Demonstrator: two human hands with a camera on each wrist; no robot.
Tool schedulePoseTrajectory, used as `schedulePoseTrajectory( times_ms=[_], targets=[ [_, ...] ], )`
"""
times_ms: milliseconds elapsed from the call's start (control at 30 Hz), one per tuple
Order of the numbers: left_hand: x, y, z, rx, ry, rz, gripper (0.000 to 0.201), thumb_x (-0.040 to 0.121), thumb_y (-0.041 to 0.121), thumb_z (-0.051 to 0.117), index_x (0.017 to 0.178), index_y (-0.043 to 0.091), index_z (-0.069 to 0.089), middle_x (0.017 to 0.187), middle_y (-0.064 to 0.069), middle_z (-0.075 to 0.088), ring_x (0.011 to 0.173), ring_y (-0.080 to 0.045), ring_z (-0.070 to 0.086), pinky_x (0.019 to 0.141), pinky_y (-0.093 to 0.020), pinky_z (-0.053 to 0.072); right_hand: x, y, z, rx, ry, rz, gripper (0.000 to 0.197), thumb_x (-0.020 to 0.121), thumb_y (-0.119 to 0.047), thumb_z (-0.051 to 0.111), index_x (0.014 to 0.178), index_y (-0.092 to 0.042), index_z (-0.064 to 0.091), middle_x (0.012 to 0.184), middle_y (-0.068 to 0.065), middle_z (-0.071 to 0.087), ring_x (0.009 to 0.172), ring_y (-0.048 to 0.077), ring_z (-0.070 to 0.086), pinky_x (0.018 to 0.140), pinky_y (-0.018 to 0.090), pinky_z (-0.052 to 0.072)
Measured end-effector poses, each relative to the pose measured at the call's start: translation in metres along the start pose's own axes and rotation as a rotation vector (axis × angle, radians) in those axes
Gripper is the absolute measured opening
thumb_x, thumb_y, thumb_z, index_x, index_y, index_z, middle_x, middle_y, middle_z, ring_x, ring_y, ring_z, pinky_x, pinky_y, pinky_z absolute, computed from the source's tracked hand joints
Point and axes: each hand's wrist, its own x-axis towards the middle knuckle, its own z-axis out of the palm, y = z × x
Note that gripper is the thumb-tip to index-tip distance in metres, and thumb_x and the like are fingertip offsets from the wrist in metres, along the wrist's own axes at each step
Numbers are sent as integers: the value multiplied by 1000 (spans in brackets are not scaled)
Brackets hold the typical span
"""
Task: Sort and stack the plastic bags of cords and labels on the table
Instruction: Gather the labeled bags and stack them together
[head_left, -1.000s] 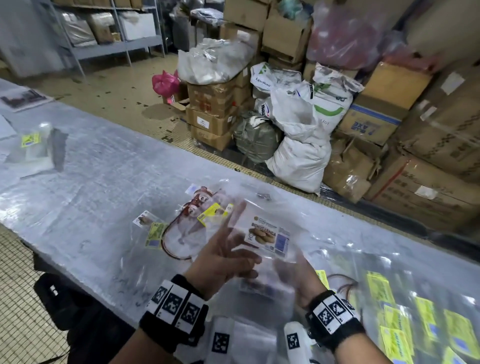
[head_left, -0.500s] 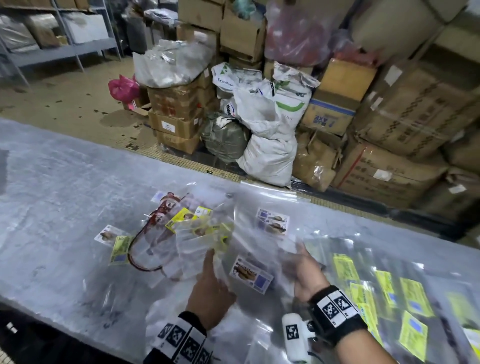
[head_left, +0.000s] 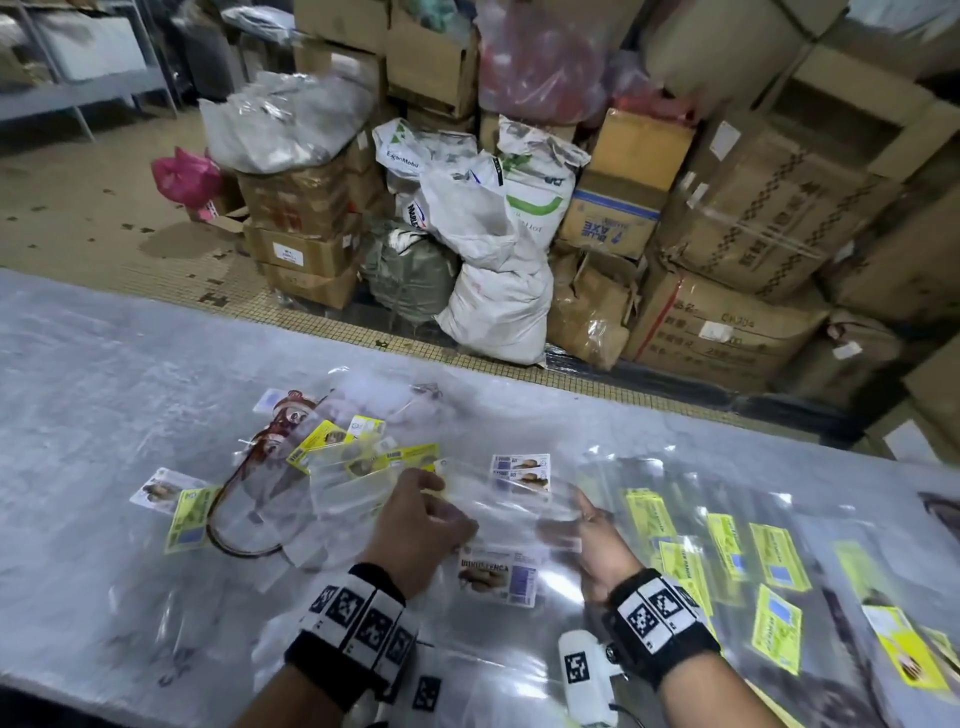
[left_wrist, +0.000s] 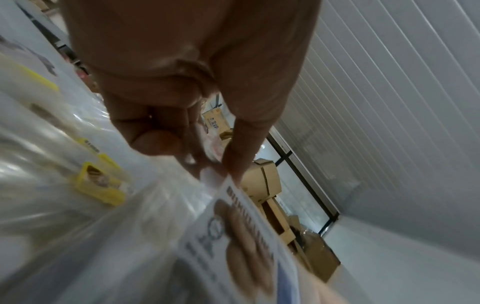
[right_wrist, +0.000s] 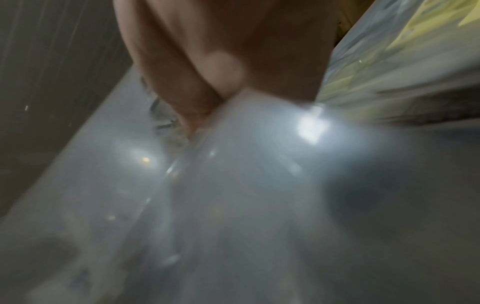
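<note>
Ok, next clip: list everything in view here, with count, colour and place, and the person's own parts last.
held bag: one, clear with a white label, between both hands above the table.
yellow-label bags: many, clear with yellow labels, overlapping on the table at right.
mixed bag pile: count unclear, clear with yellow and white labels, on the table at left.
cord: one, dark red, looped inside the left pile.
table: one, grey, plastic-covered.
cardboard boxes: many, brown, stacked beyond the table.
sacks: several, white, among the boxes.
pink bag: one, on the floor at far left.
left hand: pinches the held bag's left edge.
right hand: grips its right edge.
wrist bands: two, black with white markers.
</note>
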Motion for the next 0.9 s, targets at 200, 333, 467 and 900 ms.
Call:
schedulePoseTrajectory(
  times_ms=[200,333,467,900],
  targets=[
    [16,28,-4,-135,-288,-191,67,72,-13,70,130,10,47,107,-5,72,53,-8,61,41,-18,40,2,0,-13,45,101,34,59,97,10,39,142,-28,42,89,7,70,57,14,60,47,23,45],
    [23,45,7,-164,-392,-140,68,81,-19,56,142,7,42,131,5,63,50,-5,56,39,-15,36,-12,-9,-10,-4,67,-26,44,100,3,45,139,-17,47,114,12,67,105,33,63,81,44,54],
    [20,71,23,-512,-528,-63,64,82,-24,45,140,2,40,137,1,59,48,-4,55,39,-15,41,-8,-2,-14,2,68,-17,52,93,-11,55,144,-11,44,131,21,63,118,41,61,105,60,45],
    [35,8,36,415,-128,33,86,75,13,73,150,29,34,142,-12,35,124,-27,43,105,-40,40,-15,-3,-27,229,-12,-102,80,87,20,48,135,-44,43,133,15,58,102,26,69,91,44,51]
  ],
)
